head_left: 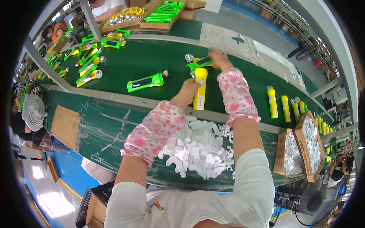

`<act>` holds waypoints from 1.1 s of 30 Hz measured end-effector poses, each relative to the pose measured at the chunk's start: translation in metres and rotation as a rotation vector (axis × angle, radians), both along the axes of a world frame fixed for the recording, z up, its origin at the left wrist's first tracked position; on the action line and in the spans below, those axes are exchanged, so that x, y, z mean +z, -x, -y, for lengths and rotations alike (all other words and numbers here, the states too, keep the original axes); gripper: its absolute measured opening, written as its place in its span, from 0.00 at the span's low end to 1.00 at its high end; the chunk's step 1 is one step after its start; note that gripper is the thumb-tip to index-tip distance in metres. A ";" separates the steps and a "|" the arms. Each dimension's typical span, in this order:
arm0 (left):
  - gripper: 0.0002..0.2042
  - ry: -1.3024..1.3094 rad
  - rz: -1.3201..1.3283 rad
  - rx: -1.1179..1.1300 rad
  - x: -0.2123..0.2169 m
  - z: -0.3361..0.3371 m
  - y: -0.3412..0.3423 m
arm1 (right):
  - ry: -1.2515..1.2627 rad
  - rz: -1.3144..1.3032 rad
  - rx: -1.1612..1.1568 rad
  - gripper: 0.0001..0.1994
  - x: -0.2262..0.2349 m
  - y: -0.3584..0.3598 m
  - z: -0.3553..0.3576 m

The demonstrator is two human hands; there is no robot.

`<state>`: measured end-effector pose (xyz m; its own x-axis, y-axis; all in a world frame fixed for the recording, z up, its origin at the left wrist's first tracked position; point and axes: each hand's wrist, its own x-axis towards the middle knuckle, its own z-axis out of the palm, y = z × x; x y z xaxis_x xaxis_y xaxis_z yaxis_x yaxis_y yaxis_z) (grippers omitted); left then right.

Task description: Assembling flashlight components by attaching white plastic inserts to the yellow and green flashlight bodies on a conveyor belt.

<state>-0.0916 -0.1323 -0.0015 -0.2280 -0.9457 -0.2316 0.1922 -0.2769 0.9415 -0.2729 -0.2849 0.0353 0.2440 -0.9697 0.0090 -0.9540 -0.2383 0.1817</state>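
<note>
My left hand (188, 92) is closed around the side of a yellow flashlight (200, 91), which stands nearly lengthwise to me over the green conveyor belt (114, 62). Farther off, my right hand (219, 59) is smeared by motion, so its fingers cannot be read. It is right beside a green-and-yellow flashlight (200, 63) with a dark panel and a silver reflector at its left end; whether it grips this one is unclear. To the left of my left hand, another green flashlight (145, 82) lies on the belt with its reflector end loose.
White plastic pieces (201, 152) are heaped on the table before me. Cartons of silvery parts (292, 154) stand at the right. Several yellow flashlights (272, 102) lie on the belt's right. A cardboard sheet (65, 126) and a white fan (34, 112) are left; a co-worker (106, 8) sits across.
</note>
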 end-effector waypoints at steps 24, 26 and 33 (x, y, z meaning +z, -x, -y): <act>0.18 0.026 -0.860 0.036 0.049 -0.073 -0.038 | 0.082 1.014 0.144 0.17 0.039 -0.003 -0.310; 0.22 -0.070 -0.840 0.035 0.054 -0.081 -0.047 | -0.126 1.026 0.145 0.10 0.003 -0.003 -0.324; 0.25 -0.110 -0.863 -0.112 0.044 -0.096 -0.048 | -0.231 1.031 -0.056 0.10 -0.001 -0.026 -0.362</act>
<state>-0.0434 -0.0367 0.0428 -0.4559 -0.8897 -0.0246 0.7911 -0.4177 0.4469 -0.2473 0.0766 0.0347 0.1785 -0.9839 0.0000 -0.6313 -0.1145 -0.7670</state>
